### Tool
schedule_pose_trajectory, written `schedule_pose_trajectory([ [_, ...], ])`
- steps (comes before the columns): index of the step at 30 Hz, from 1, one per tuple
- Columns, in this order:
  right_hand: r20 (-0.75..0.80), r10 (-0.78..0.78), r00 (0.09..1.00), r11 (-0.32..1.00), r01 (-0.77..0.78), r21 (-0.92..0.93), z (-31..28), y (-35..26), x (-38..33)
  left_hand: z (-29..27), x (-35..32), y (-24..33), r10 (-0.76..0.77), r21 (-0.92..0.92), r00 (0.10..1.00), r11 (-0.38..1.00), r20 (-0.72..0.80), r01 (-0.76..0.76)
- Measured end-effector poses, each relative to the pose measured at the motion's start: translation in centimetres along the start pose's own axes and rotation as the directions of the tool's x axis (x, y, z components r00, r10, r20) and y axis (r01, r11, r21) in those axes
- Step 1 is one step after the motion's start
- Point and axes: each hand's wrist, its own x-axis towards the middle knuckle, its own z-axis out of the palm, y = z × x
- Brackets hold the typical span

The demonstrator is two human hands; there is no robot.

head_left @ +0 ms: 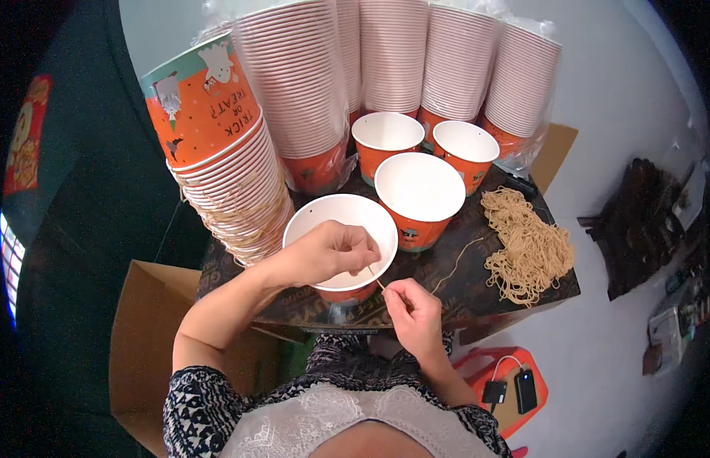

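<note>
My left hand [341,250] reaches over the rim of an orange paper bucket with a white inside [324,214]. Its fingers are pinched on a thin tan string [378,282] that crosses the bucket's near right rim. Just outside that rim, my right hand [413,309] is closed on the same string, thumb against fingers. A loose strand runs from near my right hand toward a tangled heap of tan string [526,248] at the table's right. Whether the string passes through the bucket's wall, I cannot tell.
Three more open paper buckets [420,187] stand behind. At left leans a nested bucket stack [233,191] with string loops along it. Tall plastic-wrapped stacks [294,84] line the back of the dark table [462,286]. A cardboard box [152,336] is below left; a red stool [538,389] holds a black device.
</note>
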Motion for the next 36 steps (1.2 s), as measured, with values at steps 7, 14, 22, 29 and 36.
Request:
schedule_pose_trajectory([
  [7, 0.065, -0.038, 0.997, 0.999, 0.039, -0.018, 0.1, -0.1, 0.4, 0.9, 0.4, 1.1, -0.167, -0.427, 0.986, 0.891, 0.008, 0.154],
  [14, 0.061, 0.100, 0.993, 0.989, -0.106, 0.104, -3.4, -3.3, 2.7, 0.6, 0.6, 0.4, -0.189, -0.349, 0.977, 0.912, 0.104, 0.213],
  [22, 0.383, -0.234, 0.894, 0.946, 0.118, 0.303, -3.1, -4.5, 7.0, 1.2, 0.9, 0.8, -0.087, -0.187, 0.988, 0.976, 0.129, 0.110],
  [29, 0.168, -0.456, 0.874, 0.822, 0.486, -0.296, -3.1, -3.8, 6.4, 1.0, 0.6, 0.6, -0.099, -0.331, 0.988, 0.934, 0.120, 0.134],
  [36, 0.212, -0.383, 0.899, 0.895, 0.418, -0.157, -2.6, -3.1, 5.7, 0.9, 0.5, 0.6, -0.051, -0.267, 0.990, 0.960, 0.133, 0.085],
])
